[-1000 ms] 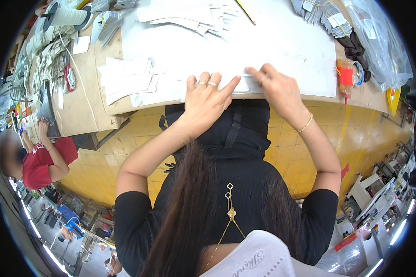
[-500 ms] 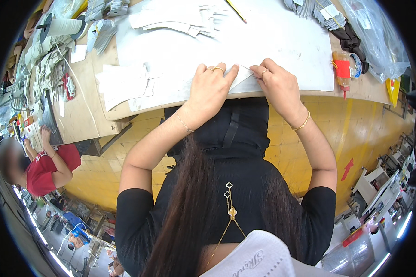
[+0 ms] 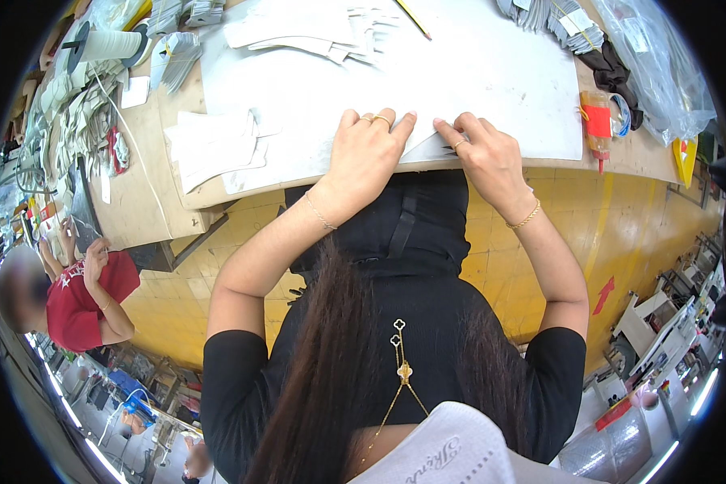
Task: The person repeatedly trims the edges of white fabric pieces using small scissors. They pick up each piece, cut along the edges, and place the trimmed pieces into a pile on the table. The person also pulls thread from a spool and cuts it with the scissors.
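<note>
At the near edge of the white-covered table, my left hand (image 3: pixel 367 157) lies bent over a thin white cut piece (image 3: pixel 424 146), its fingers pressing it down. Across from it, my right hand (image 3: pixel 490 157) grips the right end of the same piece between thumb and fingers. A straight folded-looking edge of the piece shows between the hands; the rest is hidden under them. Left of my left hand, more flat white cut pieces (image 3: pixel 210 153) lie loosely overlapped.
A pile of white pieces (image 3: pixel 298 31) and a yellow pencil (image 3: pixel 414 18) lie farther back. On the right are a red-banded squeeze bottle (image 3: pixel 598 125), tape roll (image 3: pixel 620 114) and clear plastic bag (image 3: pixel 653 68). Far left: a spool (image 3: pixel 109 47), grey pieces and a person in red (image 3: pixel 89 298).
My right hand's fingers have shifted slightly, with the index finger now stretched farther left over the piece. My left hand is nearly still. The person in red has raised a hand.
</note>
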The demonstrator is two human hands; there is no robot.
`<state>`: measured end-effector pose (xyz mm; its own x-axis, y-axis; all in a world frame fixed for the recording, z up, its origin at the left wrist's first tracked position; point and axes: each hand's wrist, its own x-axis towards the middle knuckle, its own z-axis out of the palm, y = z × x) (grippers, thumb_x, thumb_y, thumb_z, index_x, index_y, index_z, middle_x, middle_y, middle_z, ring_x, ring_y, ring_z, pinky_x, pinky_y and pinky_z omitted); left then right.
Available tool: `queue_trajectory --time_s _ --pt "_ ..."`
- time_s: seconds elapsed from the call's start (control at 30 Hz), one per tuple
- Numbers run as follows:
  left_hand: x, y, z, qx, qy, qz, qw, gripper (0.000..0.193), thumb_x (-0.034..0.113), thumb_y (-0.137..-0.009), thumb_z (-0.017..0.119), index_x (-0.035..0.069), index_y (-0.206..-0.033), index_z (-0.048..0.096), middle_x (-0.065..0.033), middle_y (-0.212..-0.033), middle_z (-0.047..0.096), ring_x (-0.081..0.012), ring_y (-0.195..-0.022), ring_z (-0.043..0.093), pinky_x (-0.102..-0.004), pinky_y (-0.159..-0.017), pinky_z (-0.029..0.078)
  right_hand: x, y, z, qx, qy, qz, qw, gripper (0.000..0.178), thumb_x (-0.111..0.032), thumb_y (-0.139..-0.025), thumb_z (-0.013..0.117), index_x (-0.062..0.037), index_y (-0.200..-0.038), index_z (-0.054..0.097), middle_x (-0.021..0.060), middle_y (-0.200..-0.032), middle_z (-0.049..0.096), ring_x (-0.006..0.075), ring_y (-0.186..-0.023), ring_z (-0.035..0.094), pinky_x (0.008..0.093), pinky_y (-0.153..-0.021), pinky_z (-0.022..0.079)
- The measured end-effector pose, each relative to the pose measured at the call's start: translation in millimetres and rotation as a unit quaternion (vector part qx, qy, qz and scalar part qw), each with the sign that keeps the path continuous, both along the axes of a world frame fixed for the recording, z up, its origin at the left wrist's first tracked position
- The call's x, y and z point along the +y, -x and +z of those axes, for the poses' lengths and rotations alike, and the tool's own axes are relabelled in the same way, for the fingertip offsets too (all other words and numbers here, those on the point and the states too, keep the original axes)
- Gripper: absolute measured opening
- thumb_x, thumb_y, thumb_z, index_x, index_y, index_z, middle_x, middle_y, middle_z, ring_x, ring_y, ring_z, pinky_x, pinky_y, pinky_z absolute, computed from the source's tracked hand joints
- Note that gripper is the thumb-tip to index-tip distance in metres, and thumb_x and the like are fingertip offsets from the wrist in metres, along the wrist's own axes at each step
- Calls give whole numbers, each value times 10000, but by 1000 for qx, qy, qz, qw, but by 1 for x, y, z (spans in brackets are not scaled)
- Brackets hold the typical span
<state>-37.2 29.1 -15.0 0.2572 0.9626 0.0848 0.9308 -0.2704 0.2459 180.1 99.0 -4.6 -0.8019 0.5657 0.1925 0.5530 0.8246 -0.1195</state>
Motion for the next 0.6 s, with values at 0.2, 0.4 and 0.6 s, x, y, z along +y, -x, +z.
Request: queue_trajectory --time_s 0.2,0.4,0.6 --pt "13 8 -3 10 -102 -70 992 330 224 -893 721 150 -1213 687 -40 -974 588 -209 -924 577 -365 -813 413 -1 2 3 -6 -16 -2 1000 352 -96 -798 666 -117 -1142 735 3 -925 579 143 -868 602 251 -624 550" --pt "10 26 -7 -16 -100 -31 994 288 293 -859 761 118 -1083 714 -34 -1012 596 -219 -953 569 -374 -821 407 32 37 -11 54 -37 23 998 327 -71 -790 671 -148 -1102 733 -18 -926 602 145 -885 602 254 -631 553" --pt "-3 46 -10 -47 -131 -10 990 264 220 -852 768 22 -1018 713 -88 -1189 650 -238 -1145 597 -418 -971 452 55 89 -26 97 -39 99 990 202 -95 -807 673 -146 -997 718 -19 -928 620 142 -899 620 265 -608 549"
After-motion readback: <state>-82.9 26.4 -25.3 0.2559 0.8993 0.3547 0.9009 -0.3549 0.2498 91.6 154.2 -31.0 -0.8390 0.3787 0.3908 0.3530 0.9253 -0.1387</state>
